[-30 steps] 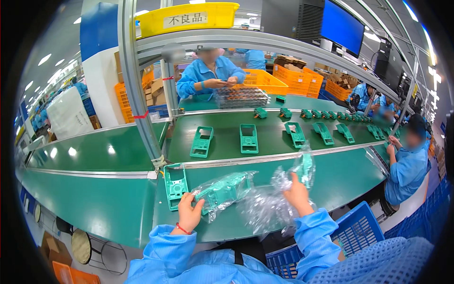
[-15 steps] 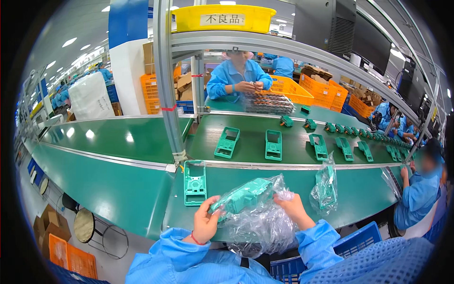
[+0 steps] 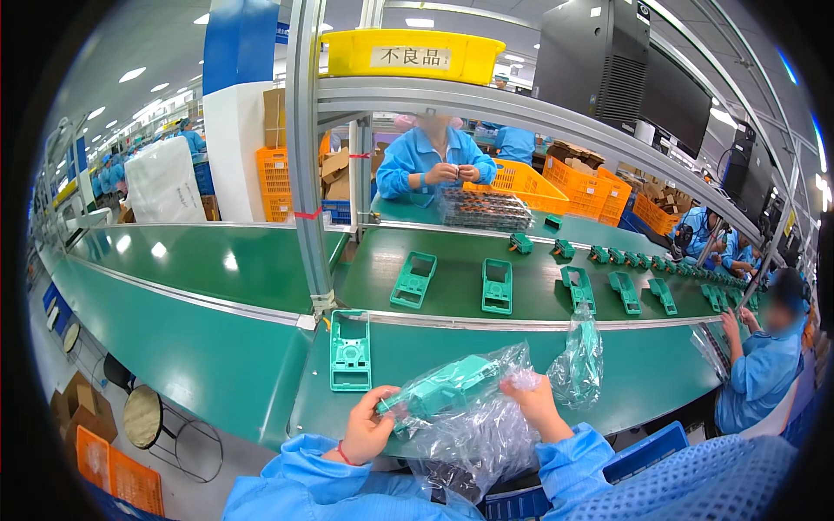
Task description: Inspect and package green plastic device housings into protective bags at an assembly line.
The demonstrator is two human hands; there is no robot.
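A green plastic housing (image 3: 459, 382) lies tilted inside a clear plastic bag (image 3: 473, 443) just above the table's near edge. My left hand (image 3: 368, 425) is closed on the left end of the housing. Bunched film at the bag's right side is pinched in my right hand (image 3: 533, 403). Crumpled film hangs down between both hands. To the left, an unwrapped green housing with cut-outs (image 3: 351, 352) lies flat on the table. Beyond my right hand rests another bagged green housing (image 3: 580, 360).
Several green housings, one an open frame (image 3: 497, 285), lie on the conveyor belt (image 3: 452, 260) behind a metal rail. A metal post (image 3: 311, 191) rises at its left. A co-worker (image 3: 434, 165) sits opposite, another person (image 3: 764, 356) at right. A yellow bin (image 3: 408, 69) sits overhead.
The whole view has shifted slightly, with the table and belt lower in the picture. Both my hands keep their grips. The co-worker opposite has moved their hands a little apart.
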